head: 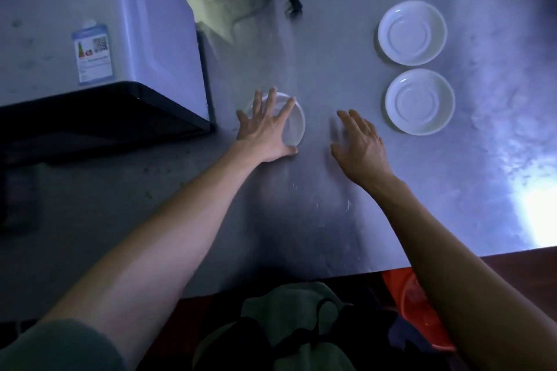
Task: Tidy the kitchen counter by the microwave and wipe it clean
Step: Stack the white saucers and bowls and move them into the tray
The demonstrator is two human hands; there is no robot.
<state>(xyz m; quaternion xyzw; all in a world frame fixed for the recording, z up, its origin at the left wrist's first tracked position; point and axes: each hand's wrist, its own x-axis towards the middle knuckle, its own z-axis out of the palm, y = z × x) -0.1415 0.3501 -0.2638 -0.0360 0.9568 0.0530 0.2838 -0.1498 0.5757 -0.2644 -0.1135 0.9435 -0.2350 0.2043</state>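
A steel counter (346,190) runs beside a white microwave (90,24) at the left. My left hand (265,126) lies spread over a small white saucer (294,126) right by the microwave's front corner, with the thumb against the saucer's near rim and the fingers on top of it. My right hand (361,141) hovers open just to the right of that saucer, fingers apart, holding nothing. Two more white saucers sit at the right, one farther back (412,32) and one nearer (420,101).
A black power cord with its plug (294,6) lies loose on the counter behind the saucers. Crumbs and white specks (316,205) dot the surface near me. A red basin (413,304) sits below the counter's front edge at the right.
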